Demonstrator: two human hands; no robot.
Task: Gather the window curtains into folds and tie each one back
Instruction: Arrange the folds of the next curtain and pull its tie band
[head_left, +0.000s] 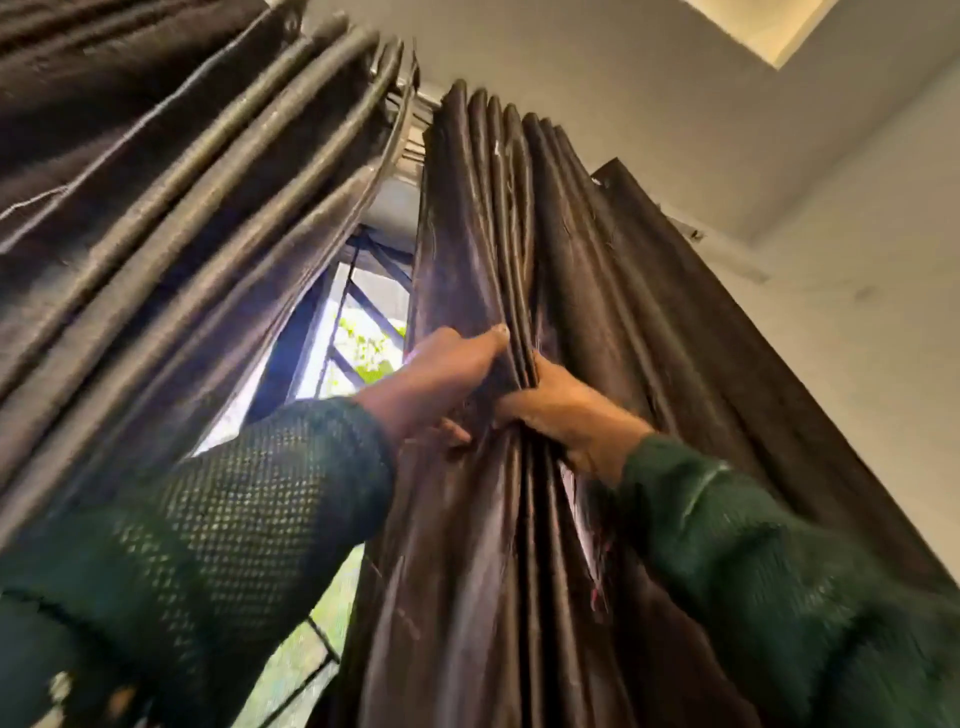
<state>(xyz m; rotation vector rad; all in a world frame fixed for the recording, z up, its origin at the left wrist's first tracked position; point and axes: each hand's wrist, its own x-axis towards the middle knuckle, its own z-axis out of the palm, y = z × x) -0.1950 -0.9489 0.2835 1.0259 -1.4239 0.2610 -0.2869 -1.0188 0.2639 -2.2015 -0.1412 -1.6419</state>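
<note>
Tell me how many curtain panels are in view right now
2. The left curtain hangs in folds at upper left, untouched. The right curtain hangs centre-right, gripped by the left hand and right hand. Others may hang outside the frame.

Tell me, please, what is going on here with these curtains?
A person in green knitted sleeves is gathering the dark brown satin curtain on the right into folds. The left hand and the right hand both grip the bunched pleats from either side, fingers curled into the fabric. No tie-back shows on it yet. The other dark brown curtain hangs pleated on the left, and the window shows in the gap between them.
</note>
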